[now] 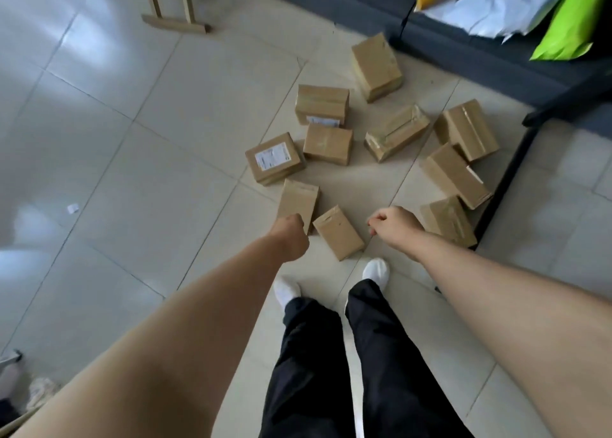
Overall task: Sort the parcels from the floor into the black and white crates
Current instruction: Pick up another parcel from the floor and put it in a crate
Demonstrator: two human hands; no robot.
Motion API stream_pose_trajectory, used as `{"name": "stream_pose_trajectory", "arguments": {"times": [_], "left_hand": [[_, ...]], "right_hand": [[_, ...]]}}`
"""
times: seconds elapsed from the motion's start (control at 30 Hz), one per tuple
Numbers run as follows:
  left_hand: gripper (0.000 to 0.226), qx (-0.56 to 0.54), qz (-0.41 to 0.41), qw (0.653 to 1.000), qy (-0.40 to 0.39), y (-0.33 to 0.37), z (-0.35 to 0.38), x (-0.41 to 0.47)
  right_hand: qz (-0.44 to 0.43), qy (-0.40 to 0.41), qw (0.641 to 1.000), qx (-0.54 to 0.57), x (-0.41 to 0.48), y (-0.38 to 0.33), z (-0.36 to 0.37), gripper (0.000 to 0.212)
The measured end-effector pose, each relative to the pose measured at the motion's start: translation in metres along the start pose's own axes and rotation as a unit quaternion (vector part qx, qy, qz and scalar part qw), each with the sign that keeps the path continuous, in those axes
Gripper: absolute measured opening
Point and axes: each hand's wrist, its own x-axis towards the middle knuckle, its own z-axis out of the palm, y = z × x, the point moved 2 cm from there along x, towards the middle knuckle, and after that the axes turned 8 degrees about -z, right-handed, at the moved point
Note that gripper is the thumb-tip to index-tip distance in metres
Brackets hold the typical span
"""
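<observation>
Parcels (328, 143): ten small oblong boxes of brown cardboard, loose on the floor in a rough ring ahead of the feet, lying at odd angles, none stacked.
Labelled box (275, 157): left side of the ring, white shipping label facing up.
Box behind it (322, 104): tape along the top seam, a white label on the side toward the camera.
Taped box (396, 132): right of the middle, wrapped in shiny clear tape, corners crumpled.
Farthest box (377, 66): tilted, close to the dark grey surface, tape along its top.
Right-hand boxes (455, 176): three crowded together along a black edge, tape strips on their upper faces.
Nearest box (338, 232): plain, no label showing, between the two hands in view and just ahead of the feet.
Plain box (298, 202): just left of the nearest box, its near end hidden behind the left hand.
Left hand (289, 235): curled into a fist, back toward the camera, nothing seen in it; contact with the plain box cannot be told.
Right hand (394, 225): fingers loosely curled, thumb near forefinger, holding nothing, apart from every box.
Floor (132, 172): pale glossy tiles, a paper scrap (73, 208) well to the left.
Dark grey surface (463, 17): upper right, carrying soft mailers in white and yellow and a bright green bag (569, 23).
Wooden stand (172, 7): top left, on the tiles.
Feet (377, 270): white socks, black trousers above.
</observation>
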Motion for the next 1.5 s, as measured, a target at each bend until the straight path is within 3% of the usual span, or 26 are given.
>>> {"name": "stream_pose_trajectory", "arguments": {"times": [0.1,0.47,0.63,0.83,0.93,1.03,1.1,1.2,1.27,1.37,1.5], "left_hand": [[0.04,-0.009,-0.02,1.0,-0.013,-0.014,0.028,0.047],[0.042,-0.041,-0.053,0.998,0.005,-0.052,0.131,0.231],[0.047,-0.031,-0.065,0.997,-0.002,-0.061,0.186,0.308],[0.066,-0.043,-0.051,0.997,0.043,-0.067,0.226,0.36],[0.079,-0.053,-0.043,0.997,0.047,-0.067,0.234,0.373],[0.089,-0.028,-0.053,0.998,0.034,-0.063,0.238,0.377],[0.084,0.007,-0.031,0.997,0.075,-0.056,0.237,0.376],[0.068,0.002,0.083,0.986,0.146,-0.035,0.234,0.373],[0.057,-0.087,0.087,0.991,0.055,-0.015,0.236,0.372],[0.053,-0.133,0.061,0.984,-0.097,0.008,0.245,0.374],[0.042,-0.191,0.032,0.972,-0.136,0.029,0.253,0.377]], "right_hand": [[0.037,-0.009,0.999,0.011,0.035,0.027,0.034,0.02],[0.113,-0.032,0.992,-0.051,0.182,0.11,0.166,0.03],[0.105,-0.011,0.986,-0.13,0.248,0.15,0.223,0.064],[0.071,-0.068,0.977,-0.191,0.284,0.186,0.284,0.12],[0.094,-0.009,0.979,-0.182,0.291,0.192,0.294,0.149],[0.101,0.149,0.976,-0.125,0.311,0.204,0.263,0.138],[0.114,0.153,0.979,-0.066,0.322,0.216,0.234,0.124],[0.164,0.134,0.971,0.108,0.322,0.236,0.207,0.085],[0.197,0.137,0.945,0.22,0.317,0.247,0.203,0.068],[0.196,0.134,0.923,0.303,0.315,0.252,0.21,0.067],[0.199,0.116,0.883,0.408,0.312,0.256,0.211,0.058]]}}
